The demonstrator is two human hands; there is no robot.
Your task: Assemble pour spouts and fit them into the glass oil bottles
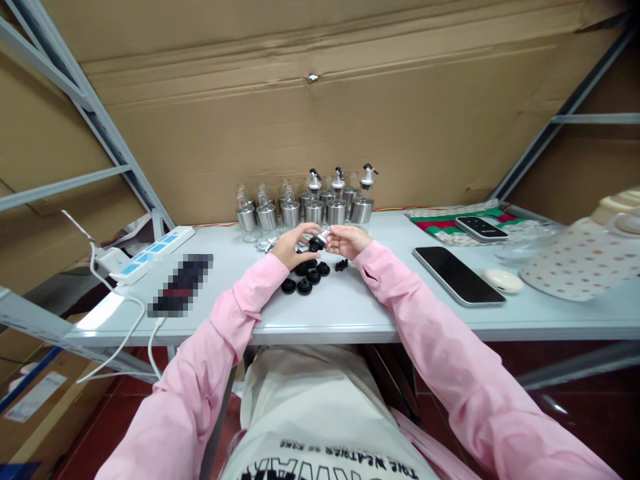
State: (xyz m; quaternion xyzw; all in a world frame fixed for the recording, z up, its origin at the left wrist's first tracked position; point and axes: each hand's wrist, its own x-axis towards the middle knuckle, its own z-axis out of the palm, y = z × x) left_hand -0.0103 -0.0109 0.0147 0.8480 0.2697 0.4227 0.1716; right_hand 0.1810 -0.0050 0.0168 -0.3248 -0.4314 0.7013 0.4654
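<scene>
Between my hands, over the table, is a tilted bottle pourer with a silver spout (325,234) and a black ribbed stopper (316,245). My left hand (289,248) curls its fingers and thumb around the black stopper. The spout end is pinched in the fingertips of my right hand (351,240). Below them lies a loose group of black stoppers (305,286), with several tiny black pieces (341,265) to their right. Silver spout parts (266,243) lie beside my left hand, partly hidden by it. Behind stand glass bottles with steel sleeves (290,215); three carry pourers (369,177).
On the left are a white power strip (153,255), a blurred-out phone-like object (181,285) and white cables. To the right lie a black phone (459,275), a round white case (503,281), a dark keypad device (481,228) and a dotted jug (580,257). Cardboard (350,127) walls the back.
</scene>
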